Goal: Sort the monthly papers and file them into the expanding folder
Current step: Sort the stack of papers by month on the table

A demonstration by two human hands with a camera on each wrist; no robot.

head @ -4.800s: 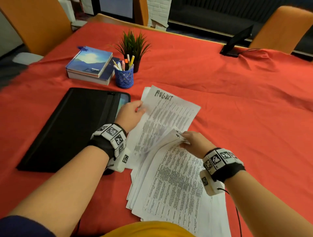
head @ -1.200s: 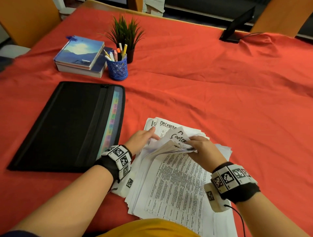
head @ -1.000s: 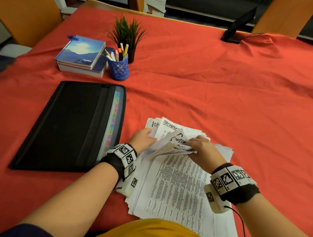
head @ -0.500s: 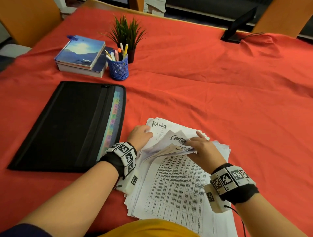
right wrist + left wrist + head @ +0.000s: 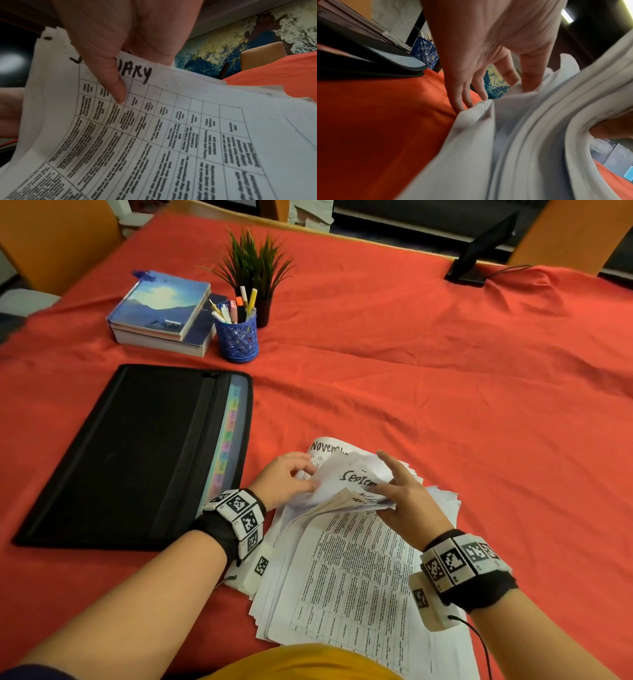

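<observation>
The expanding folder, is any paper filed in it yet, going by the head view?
No: the expanding folder lies flat and closed beside the papers, which both hands are leafing through on the tablecloth.

Looks like I'm in an office or meeting room. I'm at a big table under a red cloth (image 5: 428, 364). Far side of the cloth: orange chairs (image 5: 58, 237), a black tablet stand (image 5: 479, 254) with a cable. On the cloth: blue mesh pen cup (image 5: 238, 338), small potted plant (image 5: 255, 268) just behind the cup, stacked books (image 5: 161, 313) left of the cup. Painted mural wall (image 5: 240, 40) beyond.
</observation>
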